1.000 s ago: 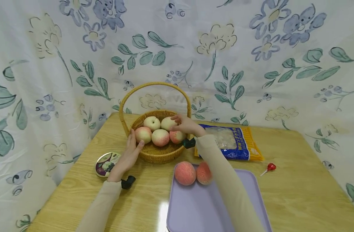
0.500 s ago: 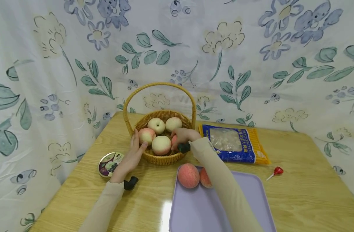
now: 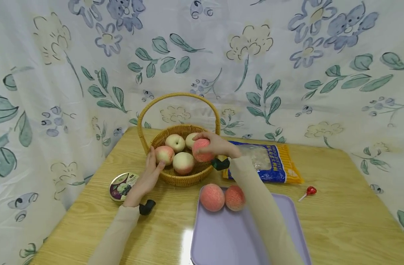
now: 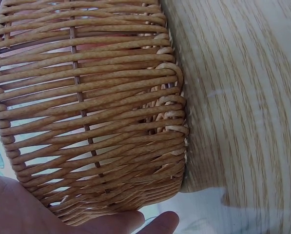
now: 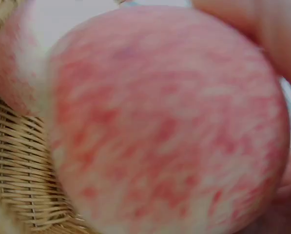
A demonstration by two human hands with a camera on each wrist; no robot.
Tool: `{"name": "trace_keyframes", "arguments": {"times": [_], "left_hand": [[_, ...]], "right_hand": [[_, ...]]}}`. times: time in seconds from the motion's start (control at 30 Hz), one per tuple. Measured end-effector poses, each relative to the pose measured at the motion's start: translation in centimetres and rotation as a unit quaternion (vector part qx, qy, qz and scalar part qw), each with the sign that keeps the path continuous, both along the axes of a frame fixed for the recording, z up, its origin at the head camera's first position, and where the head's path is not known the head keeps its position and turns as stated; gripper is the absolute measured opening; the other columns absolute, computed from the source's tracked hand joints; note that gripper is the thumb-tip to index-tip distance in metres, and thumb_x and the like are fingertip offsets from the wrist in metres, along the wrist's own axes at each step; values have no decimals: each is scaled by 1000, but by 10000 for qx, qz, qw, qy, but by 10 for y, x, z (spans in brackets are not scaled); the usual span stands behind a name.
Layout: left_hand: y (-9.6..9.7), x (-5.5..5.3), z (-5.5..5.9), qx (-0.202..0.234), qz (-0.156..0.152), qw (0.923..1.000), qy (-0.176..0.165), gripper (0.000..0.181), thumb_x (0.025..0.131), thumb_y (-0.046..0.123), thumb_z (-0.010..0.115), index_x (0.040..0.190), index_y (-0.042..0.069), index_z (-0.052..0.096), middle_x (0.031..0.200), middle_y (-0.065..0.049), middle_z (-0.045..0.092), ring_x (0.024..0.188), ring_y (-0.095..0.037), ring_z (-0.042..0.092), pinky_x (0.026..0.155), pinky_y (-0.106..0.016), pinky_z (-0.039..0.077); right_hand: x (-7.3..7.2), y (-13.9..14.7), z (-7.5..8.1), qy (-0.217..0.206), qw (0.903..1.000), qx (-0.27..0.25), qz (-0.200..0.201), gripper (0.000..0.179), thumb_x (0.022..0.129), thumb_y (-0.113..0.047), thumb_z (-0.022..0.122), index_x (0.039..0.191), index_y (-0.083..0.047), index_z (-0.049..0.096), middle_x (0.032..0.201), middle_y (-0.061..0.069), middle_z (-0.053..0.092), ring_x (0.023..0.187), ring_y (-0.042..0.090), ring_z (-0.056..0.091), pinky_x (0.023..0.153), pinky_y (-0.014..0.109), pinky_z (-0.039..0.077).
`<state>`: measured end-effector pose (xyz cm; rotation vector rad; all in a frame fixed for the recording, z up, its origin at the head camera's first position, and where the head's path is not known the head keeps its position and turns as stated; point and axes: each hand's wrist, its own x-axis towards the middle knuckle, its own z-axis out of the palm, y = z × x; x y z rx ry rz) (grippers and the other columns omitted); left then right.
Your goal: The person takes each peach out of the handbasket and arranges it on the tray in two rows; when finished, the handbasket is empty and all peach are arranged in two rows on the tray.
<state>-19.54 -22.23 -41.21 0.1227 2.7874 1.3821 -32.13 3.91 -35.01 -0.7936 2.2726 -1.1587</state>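
Observation:
My right hand (image 3: 218,144) grips a red-pink peach (image 3: 201,150) over the right side of a wicker basket (image 3: 183,181). In the right wrist view the held peach (image 5: 169,122) fills most of the picture, with fingers at its right edge. My left hand (image 3: 146,183) holds the basket's left side at the rim, thumb over it; in the left wrist view fingers lie along the woven wall (image 4: 96,102). Several paler peaches sit inside, among them a front one (image 3: 183,163) and a left one (image 3: 164,155). Two red peaches, a left (image 3: 212,197) and a right (image 3: 234,198), lie on a lilac tray (image 3: 222,239).
The basket's tall arched handle (image 3: 179,94) rises over the peaches. A blue and yellow food bag (image 3: 265,162) lies behind the tray, with a red lollipop (image 3: 310,190) to the right. A round tin (image 3: 120,187) stands by my left wrist. A floral curtain hangs behind.
My right hand has reached into the basket's right side, taken hold of the red peach there and lifted it up. My left hand stays at the basket.

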Motion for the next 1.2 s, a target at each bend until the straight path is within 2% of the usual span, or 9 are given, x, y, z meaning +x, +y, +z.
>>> {"name": "trace_keyframes", "arguments": {"times": [0.2,0.4,0.5,0.6,0.73,0.83,1.03,1.1,1.2], "left_hand": [[-1,0,2,-42,-51,10000,14,82,102,57,20,150,9,-27,159,-22,-23,145,-52,-2,112,-68,15],[-4,1,3,-184,-41,9998,-18,82,102,56,20,149,8,-28,158,-24,-23,142,-57,7,109,-69,22],[-5,1,3,-287,-61,9996,-44,83,101,58,18,149,8,-29,157,-25,-23,138,-61,15,104,-71,29],[-3,0,3,-290,-84,9995,-52,84,101,59,18,148,9,-30,157,-24,-24,138,-62,14,104,-71,28],[-1,-4,1,-216,-106,9997,-18,82,102,56,20,148,9,-30,157,-23,-25,141,-58,4,108,-71,19],[-1,-6,1,-154,-110,9998,13,82,103,53,22,148,8,-29,158,-22,-25,144,-54,-4,111,-70,12],[1,-8,-2,-63,-127,9999,39,83,102,56,22,149,8,-28,158,-18,-27,146,-45,-15,113,-68,4],[1,-7,-2,-56,-124,9999,-3,83,101,58,21,149,10,-29,157,-18,-28,146,-46,-16,113,-69,4],[2,-6,0,-101,-103,9999,-54,83,101,58,20,149,11,-29,157,-18,-29,145,-48,-14,112,-70,5]], "right_hand": [[16,41,7,-105,9947,-865,-536,49,91,-18,65,138,-14,49,139,11,49,117,29,55,88,39,54],[33,93,-7,-220,9878,-1256,-888,49,92,-13,64,138,-9,49,141,17,48,117,30,54,87,41,55],[45,122,-17,-123,9862,-1338,-964,46,92,-12,63,136,-8,49,142,16,49,113,23,57,85,37,56],[60,150,-31,-112,9830,-1564,-952,45,92,-9,61,135,-3,49,136,10,54,106,14,60,82,32,57],[80,180,-48,-204,9779,-1831,-987,43,92,-5,59,133,0,47,126,-7,57,104,5,60,83,23,55],[91,191,-61,-259,9744,-1994,-1004,42,92,-4,59,132,-1,47,125,-13,58,106,3,59,85,21,53],[104,196,-82,-260,9721,-2081,-1050,46,90,-2,63,132,3,45,125,-11,58,109,2,58,89,21,51],[106,195,-86,-255,9726,-2069,-1028,48,89,-3,65,132,3,46,126,-8,59,108,3,59,89,22,52],[108,192,-90,-254,9741,-2039,-942,49,88,-5,68,132,2,48,130,6,57,108,4,59,88,22,52]]}}
